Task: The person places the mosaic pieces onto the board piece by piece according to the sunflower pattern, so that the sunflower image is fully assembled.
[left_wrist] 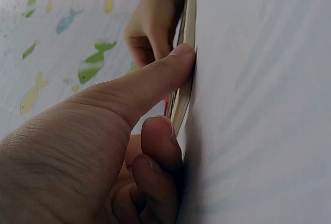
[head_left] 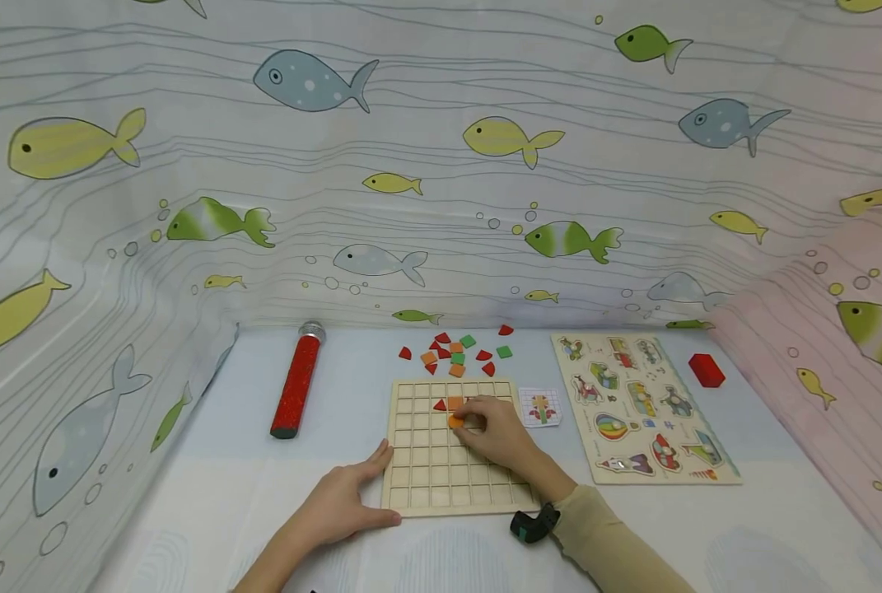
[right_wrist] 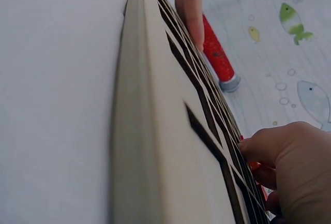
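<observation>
A pale wooden grid board (head_left: 420, 475) lies flat on the table. My right hand (head_left: 494, 430) is over its upper middle and pinches an orange tile (head_left: 455, 422) between thumb and fingertips; that tile's full outline is hidden. Just above, an orange square tile (head_left: 455, 403) and a red tile (head_left: 440, 405) sit in the grid; a bit of red shows beside my fingers. My left hand (head_left: 344, 501) rests at the board's near left corner. Its thumb (left_wrist: 155, 81) lies straight against the near edge, and its fingers touch the left side.
Loose red, green and orange tiles (head_left: 458, 359) lie behind the board. A small pattern card (head_left: 540, 408) is at its right, then a picture puzzle board (head_left: 587, 424) and a red block (head_left: 707, 371). A red microphone (head_left: 297, 383) lies to the left. Fish-printed cloth surrounds the table.
</observation>
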`<state>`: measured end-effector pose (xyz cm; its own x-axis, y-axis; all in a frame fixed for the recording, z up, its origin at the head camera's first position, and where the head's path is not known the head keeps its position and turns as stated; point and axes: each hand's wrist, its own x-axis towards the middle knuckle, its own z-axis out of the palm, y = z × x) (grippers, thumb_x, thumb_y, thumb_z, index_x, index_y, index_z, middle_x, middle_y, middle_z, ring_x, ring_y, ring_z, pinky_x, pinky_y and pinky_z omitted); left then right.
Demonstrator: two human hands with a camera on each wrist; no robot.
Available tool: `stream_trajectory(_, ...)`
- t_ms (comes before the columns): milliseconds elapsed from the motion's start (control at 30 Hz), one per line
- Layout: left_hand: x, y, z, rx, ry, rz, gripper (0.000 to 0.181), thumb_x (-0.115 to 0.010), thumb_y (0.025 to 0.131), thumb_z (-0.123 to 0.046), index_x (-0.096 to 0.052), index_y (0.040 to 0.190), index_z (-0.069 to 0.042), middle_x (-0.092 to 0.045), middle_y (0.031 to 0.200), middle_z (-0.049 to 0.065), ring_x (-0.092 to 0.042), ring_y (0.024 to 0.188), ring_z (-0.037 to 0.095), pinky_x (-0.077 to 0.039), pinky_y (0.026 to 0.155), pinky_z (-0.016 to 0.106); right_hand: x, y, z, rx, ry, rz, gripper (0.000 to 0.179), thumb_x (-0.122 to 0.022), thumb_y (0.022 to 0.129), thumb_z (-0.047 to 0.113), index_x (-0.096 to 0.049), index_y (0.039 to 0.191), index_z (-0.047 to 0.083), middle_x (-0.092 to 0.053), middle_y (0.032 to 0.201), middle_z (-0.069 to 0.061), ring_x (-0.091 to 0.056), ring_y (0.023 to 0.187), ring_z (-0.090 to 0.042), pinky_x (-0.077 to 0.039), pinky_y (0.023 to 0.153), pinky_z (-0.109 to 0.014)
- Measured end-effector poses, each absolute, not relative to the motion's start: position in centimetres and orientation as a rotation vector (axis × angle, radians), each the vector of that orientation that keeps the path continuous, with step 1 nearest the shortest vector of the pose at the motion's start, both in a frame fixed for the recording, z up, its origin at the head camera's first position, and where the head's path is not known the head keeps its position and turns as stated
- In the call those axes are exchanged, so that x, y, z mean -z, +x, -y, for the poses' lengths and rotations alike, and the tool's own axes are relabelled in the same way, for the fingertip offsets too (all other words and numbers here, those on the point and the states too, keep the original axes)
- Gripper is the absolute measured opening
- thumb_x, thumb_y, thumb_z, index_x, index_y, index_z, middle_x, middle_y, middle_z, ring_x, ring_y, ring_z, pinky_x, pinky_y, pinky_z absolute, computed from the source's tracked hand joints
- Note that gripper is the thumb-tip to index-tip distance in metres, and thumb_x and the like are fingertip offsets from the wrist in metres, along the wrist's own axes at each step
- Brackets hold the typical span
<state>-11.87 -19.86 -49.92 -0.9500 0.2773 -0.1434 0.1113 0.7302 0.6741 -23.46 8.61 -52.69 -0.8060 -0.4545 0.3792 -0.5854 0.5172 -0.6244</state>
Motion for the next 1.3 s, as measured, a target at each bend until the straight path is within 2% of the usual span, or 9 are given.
stream_trajectory(233,49.91,-11.99,19.72,-1.027,0.300,-2.698,0.103,-0.094,0.076,-0.045,-0.047,0.160,-0.008,-0.043,0.167,0.006,-0.050,0.147,0.038,-0.044,0.115,0.062,52.68,-23.49,-8.79,-1.160,0.927,2.568,0.015,-0.086,0.088,0.011,-0.082,0.102,0.011,-0.073,0.095,0.004,-0.050,0.073,-0.009,-0.045,0.064,-0.021)
stream_trajectory(533,50.03,-12.07,19.76,-1.020,0.311,-2.706,0.104,-0.094,0.076,-0.045,-0.046,0.160,-0.008,-0.043,0.167,0.006,-0.050,0.147,0.039,-0.044,0.115,0.062,52.87,-23.62,-8.77,-1.152,0.937,2.552,0.013,-0.086,0.089,0.011,-0.082,0.101,0.011,-0.074,0.098,0.002,-0.049,0.072,-0.007,-0.045,0.063,-0.021)
stream_trajectory(767,50.07,-12.06,19.86,-1.024,0.306,-2.709,0.105,-0.095,0.075,-0.045,-0.046,0.160,-0.007,-0.044,0.166,0.007,-0.051,0.146,0.038,-0.044,0.116,0.061,53.14,-23.75,-8.42,-1.150,0.948,2.526,0.014,-0.088,0.088,0.017,-0.083,0.100,0.012,-0.073,0.098,0.002,-0.052,0.075,-0.008,-0.048,0.066,-0.022)
stream_trajectory(1300,49.97,-12.02,19.81,-1.027,0.319,-2.713,0.105,-0.094,0.076,-0.045,-0.046,0.160,-0.007,-0.045,0.165,0.008,-0.052,0.145,0.038,-0.044,0.115,0.061,53.43,-23.74,-8.50,-1.195,0.890,2.541,0.011,-0.086,0.089,0.013,-0.082,0.098,0.013,-0.072,0.101,0.004,-0.054,0.077,-0.008,-0.050,0.068,-0.023)
